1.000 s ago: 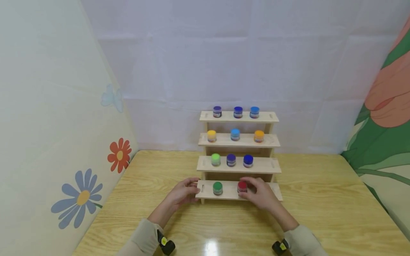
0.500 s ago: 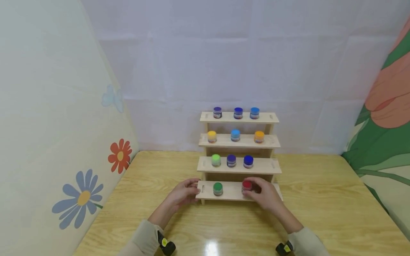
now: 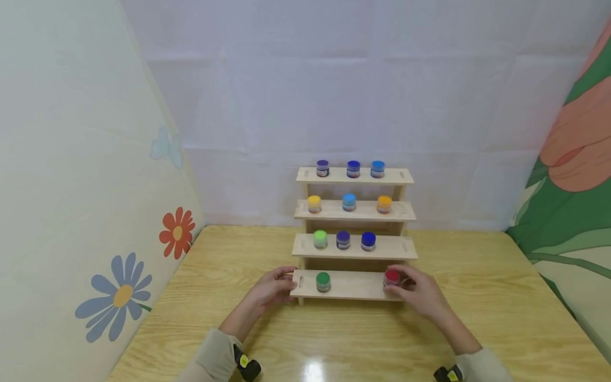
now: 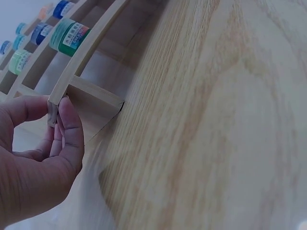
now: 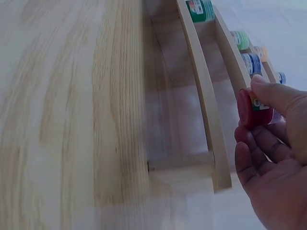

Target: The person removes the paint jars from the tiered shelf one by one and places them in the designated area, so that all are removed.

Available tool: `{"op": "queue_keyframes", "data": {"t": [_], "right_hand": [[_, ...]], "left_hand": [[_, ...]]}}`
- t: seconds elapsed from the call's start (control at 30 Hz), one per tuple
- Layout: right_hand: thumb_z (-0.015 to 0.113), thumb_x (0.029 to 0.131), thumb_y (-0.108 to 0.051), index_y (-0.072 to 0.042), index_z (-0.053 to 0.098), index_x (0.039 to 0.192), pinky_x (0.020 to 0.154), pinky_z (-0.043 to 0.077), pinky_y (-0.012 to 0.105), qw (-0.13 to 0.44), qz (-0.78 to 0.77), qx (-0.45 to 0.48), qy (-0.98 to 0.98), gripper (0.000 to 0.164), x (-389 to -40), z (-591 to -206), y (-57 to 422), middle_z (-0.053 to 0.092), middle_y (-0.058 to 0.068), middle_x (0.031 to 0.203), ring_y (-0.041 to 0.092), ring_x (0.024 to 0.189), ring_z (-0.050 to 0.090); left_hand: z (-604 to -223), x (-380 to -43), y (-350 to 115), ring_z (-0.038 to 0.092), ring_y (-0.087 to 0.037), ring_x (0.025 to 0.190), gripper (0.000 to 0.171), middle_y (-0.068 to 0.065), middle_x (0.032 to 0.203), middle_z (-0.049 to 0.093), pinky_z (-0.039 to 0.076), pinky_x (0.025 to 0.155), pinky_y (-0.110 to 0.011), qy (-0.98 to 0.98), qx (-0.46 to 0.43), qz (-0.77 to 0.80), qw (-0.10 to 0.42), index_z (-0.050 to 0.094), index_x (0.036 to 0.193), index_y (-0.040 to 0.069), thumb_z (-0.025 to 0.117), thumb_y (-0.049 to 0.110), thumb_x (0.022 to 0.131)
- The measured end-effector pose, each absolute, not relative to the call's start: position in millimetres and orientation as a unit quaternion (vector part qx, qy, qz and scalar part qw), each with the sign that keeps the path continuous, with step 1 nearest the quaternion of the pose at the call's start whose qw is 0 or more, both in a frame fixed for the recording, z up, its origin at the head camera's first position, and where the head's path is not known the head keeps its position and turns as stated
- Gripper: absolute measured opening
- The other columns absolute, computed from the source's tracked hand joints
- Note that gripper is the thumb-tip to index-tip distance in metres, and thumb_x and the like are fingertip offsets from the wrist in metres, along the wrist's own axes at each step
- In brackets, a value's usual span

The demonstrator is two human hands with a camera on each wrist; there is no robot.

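A stepped wooden display rack bears small paint jars on its tiers. My left hand pinches the left end of its lowest tier; in the left wrist view the thumb and fingers close round the board's end. Near the right end of that tier, my right hand grips a red paint jar between thumb and fingers. The right wrist view has the red jar's lid turned toward the camera, with the thumb on one side. Toward the left of the same tier stands a dark green jar.
Behind, the upper tiers carry light green, purple, blue, yellow and orange jars, among others. The rack stands on a wood-grain table before a white cloth backdrop.
My right hand has moved right along the lowest tier with the red paint jar, from the middle to near the right end. My left hand keeps its grip on the rack.
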State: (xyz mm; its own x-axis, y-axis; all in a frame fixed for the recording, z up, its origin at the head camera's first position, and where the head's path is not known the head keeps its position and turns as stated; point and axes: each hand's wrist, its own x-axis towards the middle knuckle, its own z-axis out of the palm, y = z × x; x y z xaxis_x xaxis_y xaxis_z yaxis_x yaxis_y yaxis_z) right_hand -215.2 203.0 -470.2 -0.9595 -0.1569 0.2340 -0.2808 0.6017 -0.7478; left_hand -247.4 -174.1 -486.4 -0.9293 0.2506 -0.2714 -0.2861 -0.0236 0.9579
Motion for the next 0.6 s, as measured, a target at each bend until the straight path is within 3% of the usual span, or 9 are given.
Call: {"op": "queue_keyframes", "data": {"t": [0.33,0.6], "right_hand": [[0.082,0.085,-0.022,-0.004,0.067,0.128,0.074,0.056,0.026,0.09,0.428,0.124,-0.891,0.049,-211,-469,231,0.072,0.009,0.107,0.015,0.088,0.065],[0.082,0.086,-0.018,-0.002,0.066,0.128,0.077,0.057,0.026,0.115,0.414,0.125,-0.894,0.049,-210,-473,255,0.072,0.007,0.105,0.007,0.091,0.063]], "left_hand": [[-487,-246,-176,0.063,-0.016,0.088,0.06,-0.011,0.114,0.057,0.054,0.069,-0.027,0.671,-0.014,0.717,0.189,0.036,0.148,-0.01,0.06,-0.003,0.093],[-486,-246,-176,0.063,-0.016,0.09,0.061,-0.012,0.117,0.056,0.054,0.07,-0.027,0.675,-0.011,0.713,0.189,0.036,0.149,-0.009,0.06,-0.001,0.094]]}}
